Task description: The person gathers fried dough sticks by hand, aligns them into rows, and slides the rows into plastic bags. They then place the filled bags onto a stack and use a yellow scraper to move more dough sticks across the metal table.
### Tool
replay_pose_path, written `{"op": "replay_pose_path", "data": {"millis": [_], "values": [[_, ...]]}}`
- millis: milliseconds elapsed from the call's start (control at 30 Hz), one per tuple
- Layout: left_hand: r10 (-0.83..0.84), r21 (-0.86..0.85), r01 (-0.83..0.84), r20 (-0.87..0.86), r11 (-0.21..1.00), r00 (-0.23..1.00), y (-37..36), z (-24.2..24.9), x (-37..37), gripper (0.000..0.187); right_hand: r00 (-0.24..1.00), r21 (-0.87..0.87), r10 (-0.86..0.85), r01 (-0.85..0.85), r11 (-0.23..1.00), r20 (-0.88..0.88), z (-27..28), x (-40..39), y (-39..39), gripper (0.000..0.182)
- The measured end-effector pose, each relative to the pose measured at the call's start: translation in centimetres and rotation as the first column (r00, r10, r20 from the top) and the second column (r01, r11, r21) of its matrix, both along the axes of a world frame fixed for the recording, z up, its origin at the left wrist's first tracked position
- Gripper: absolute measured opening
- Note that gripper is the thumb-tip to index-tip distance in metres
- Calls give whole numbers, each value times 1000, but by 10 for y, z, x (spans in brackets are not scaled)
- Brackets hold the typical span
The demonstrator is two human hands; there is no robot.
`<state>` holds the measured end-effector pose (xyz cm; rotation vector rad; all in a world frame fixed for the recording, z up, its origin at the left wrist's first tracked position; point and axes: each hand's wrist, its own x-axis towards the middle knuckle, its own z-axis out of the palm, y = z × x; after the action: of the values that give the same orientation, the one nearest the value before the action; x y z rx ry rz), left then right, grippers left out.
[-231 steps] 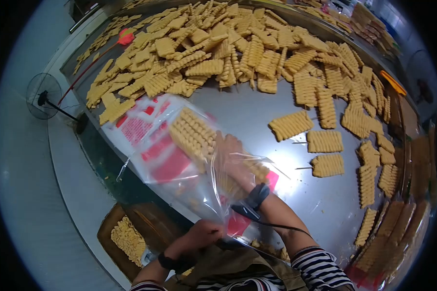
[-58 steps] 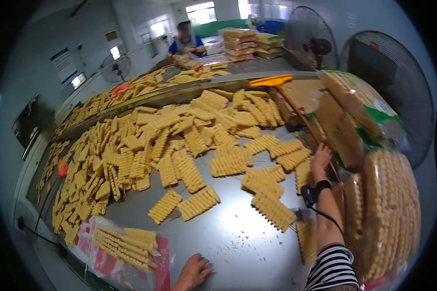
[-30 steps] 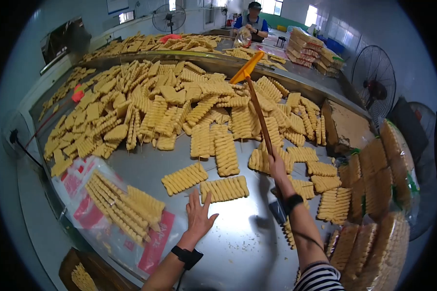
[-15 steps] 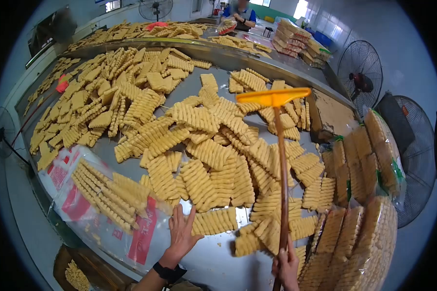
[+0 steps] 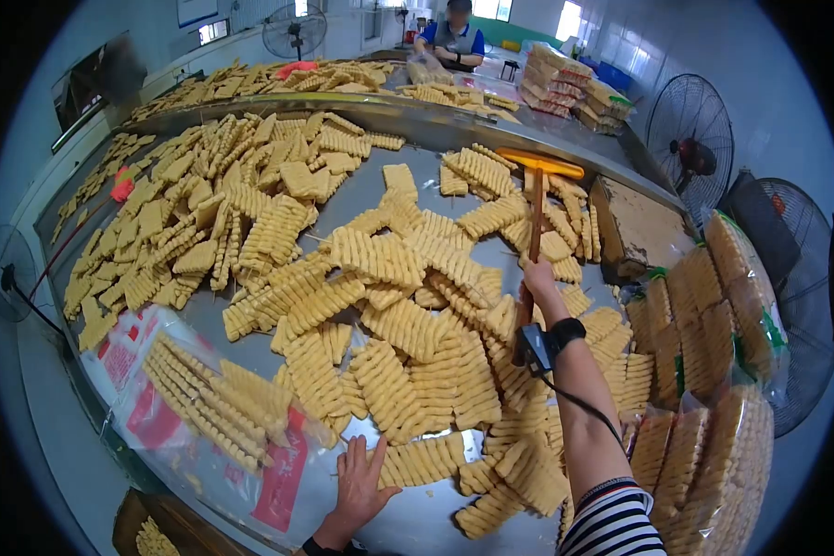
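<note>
My right hand is wrapped around the wooden handle of a T-shaped scraper. Its orange head lies at the far side of the metal table, against wavy yellow snack slabs. Low in the view, my left hand is spread with nothing in it, its fingers by a wavy slab. Many more slabs are heaped in the middle between the hands and the far rim. A printed plastic bag with long slabs on it lies left of my left hand.
Bagged slabs stand along the right edge, with a brown box behind them. A large loose pile covers the left side. Fans stand at the right. Across the far table is another person.
My right hand has reached forward along the handle, and the scraper's head has moved farther away and lower onto the slabs. My left hand stays spread by the same slab.
</note>
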<state>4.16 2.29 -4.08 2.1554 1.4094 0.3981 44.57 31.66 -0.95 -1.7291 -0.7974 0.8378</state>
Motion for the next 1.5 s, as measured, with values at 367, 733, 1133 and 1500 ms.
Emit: {"op": "replay_pose_path", "data": {"millis": [367,733,1133,1500], "values": [[-92,104,99,-63,990,994,-17,13,0,105,848,-173,352,-307,936,396,54,-53,-274,41],[-115,105,119,-47,987,992,-36,4,-17,109,995,-195,86,-95,976,-55,115,-97,-411,44],[-51,157,33,110,987,993,-40,-1,-14,66,935,-78,106,-84,993,339,40,71,-74,28],[-174,67,173,5,983,985,-39,6,-6,91,886,-340,270,-138,930,378,76,5,-248,47]]}}
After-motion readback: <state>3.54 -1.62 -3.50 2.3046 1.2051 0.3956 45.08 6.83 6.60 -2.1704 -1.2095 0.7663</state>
